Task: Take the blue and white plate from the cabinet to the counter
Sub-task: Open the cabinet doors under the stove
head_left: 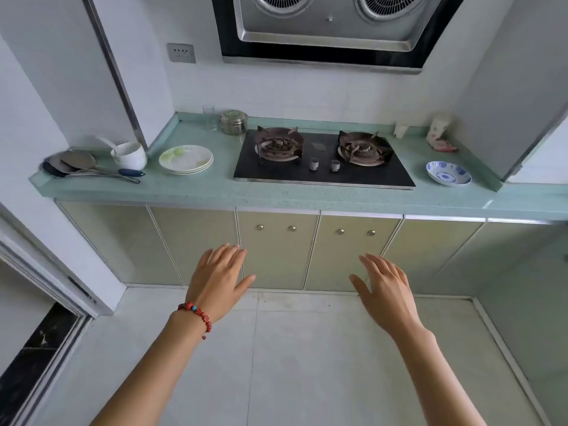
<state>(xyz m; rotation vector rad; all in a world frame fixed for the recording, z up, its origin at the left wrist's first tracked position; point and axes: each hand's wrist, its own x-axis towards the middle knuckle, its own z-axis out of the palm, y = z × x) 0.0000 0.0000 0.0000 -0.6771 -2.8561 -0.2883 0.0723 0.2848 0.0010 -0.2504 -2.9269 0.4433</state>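
A blue and white plate (448,172) rests on the pale green counter (215,187), to the right of the gas stove. Below the counter the beige cabinet doors (278,250) are all closed, each middle door with two round knobs. My left hand (219,279), with a red bead bracelet on the wrist, hovers palm down in front of the cabinet's left middle door. My right hand (385,292) hovers the same way in front of the right middle door. Both hands have spread fingers and hold nothing.
A black two-burner stove (322,159) fills the counter's middle, under a range hood (332,26). On the left are stacked white plates (186,158), a white bowl with a spoon (129,153), metal ladles (80,167), a steel canister (233,122) and a glass (209,117).
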